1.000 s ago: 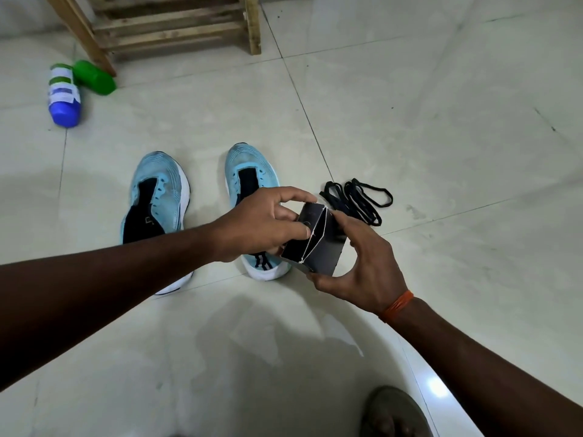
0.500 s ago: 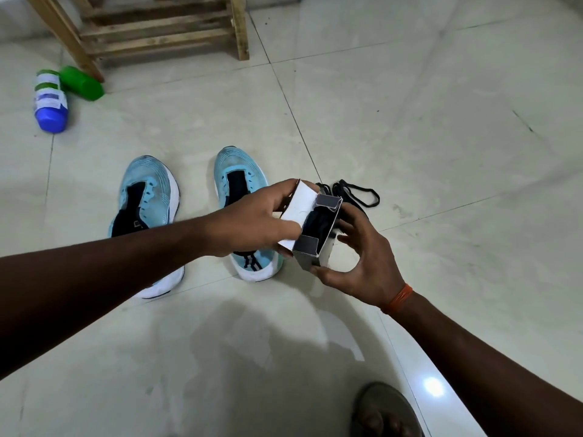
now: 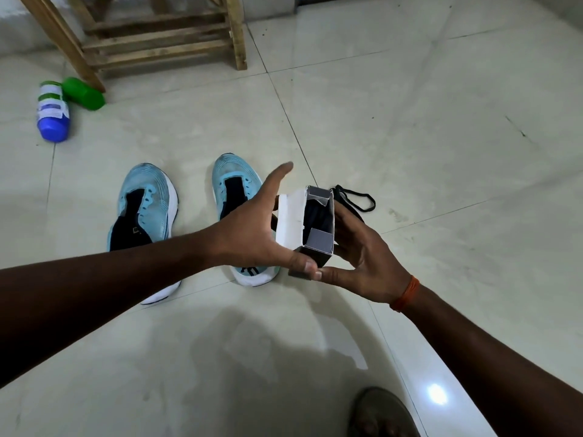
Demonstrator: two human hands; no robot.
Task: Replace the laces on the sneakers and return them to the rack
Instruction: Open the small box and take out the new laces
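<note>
Two light-blue sneakers without laces stand side by side on the tiled floor, the left sneaker (image 3: 143, 212) and the right sneaker (image 3: 235, 184). In front of them I hold a small dark cardboard box (image 3: 317, 230) with its white flap open and something dark inside. My right hand (image 3: 362, 257) cups the box from the right and below. My left hand (image 3: 252, 228) presses the flap side, thumb at the box's lower corner, index finger raised. A black lace (image 3: 356, 200) lies on the floor behind the box, partly hidden.
A wooden rack (image 3: 157, 42) stands at the back left. A blue and white bottle (image 3: 52, 115) and a green bottle (image 3: 83, 93) lie by its leg. A sandalled foot (image 3: 381, 411) shows at the bottom edge. Pale tiles stretch to the right.
The closed box has been opened: the white flap is folded back and the inside faces me. My left fingers have spread and the index finger has lifted.
</note>
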